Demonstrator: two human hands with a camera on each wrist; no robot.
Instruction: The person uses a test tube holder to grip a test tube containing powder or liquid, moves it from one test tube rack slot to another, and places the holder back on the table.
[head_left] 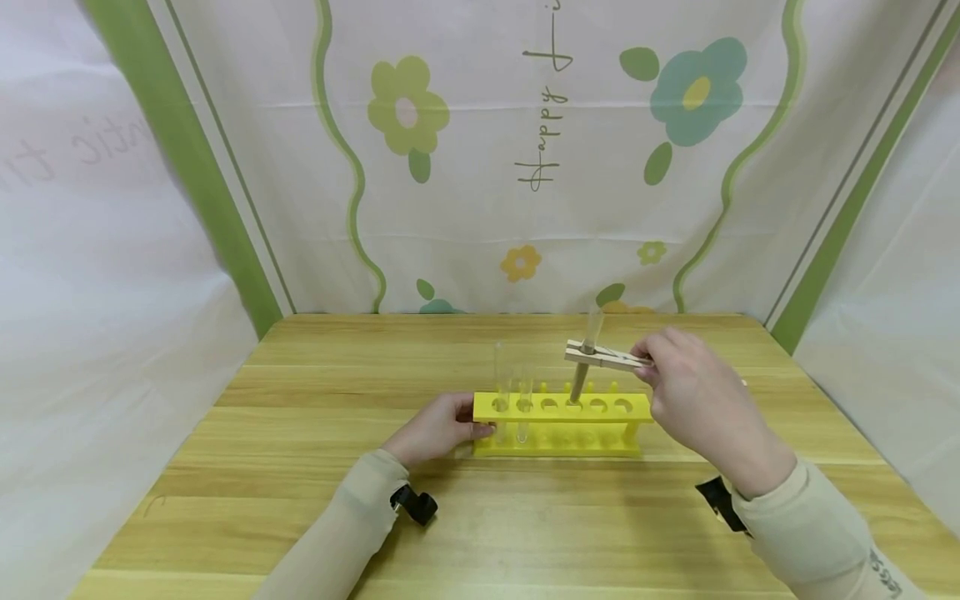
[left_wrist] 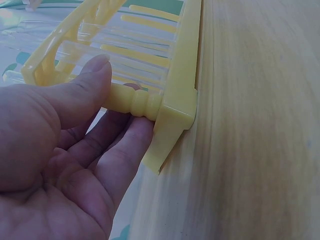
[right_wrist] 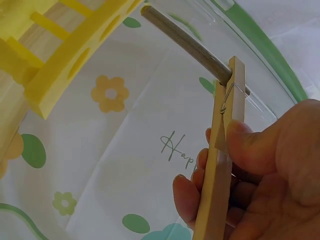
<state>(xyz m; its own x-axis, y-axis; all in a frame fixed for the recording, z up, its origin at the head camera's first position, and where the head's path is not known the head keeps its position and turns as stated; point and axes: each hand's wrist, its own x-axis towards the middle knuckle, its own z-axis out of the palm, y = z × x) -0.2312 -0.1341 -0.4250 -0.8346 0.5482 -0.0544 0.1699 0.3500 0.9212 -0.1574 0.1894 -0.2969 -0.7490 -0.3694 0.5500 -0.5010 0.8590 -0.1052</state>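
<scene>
A yellow test tube rack point(head_left: 558, 450) stands on the wooden table. Its left end post point(left_wrist: 120, 98) is pinched between the thumb and fingers of my left hand point(head_left: 435, 429). My right hand point(head_left: 693, 396) grips a wooden test tube holder point(head_left: 611, 358) by its handle. The holder's jaws clasp a slightly tilted glass test tube point(right_wrist: 187, 42) with grey-brown contents in its lower part. That tube's bottom end is right at a middle hole of the rack. Two clear test tubes, one at the far left point(head_left: 502, 375) and one beside it point(head_left: 524, 387), stand upright in the rack's left holes.
The wooden table point(head_left: 480, 525) runs back to a white cloth backdrop point(head_left: 465, 192) printed with flowers and lettering. White cloth also hangs at the left point(head_left: 112, 292) and right point(head_left: 900, 333). Several yellow pegs point(head_left: 543, 388) stick up along the rack's back.
</scene>
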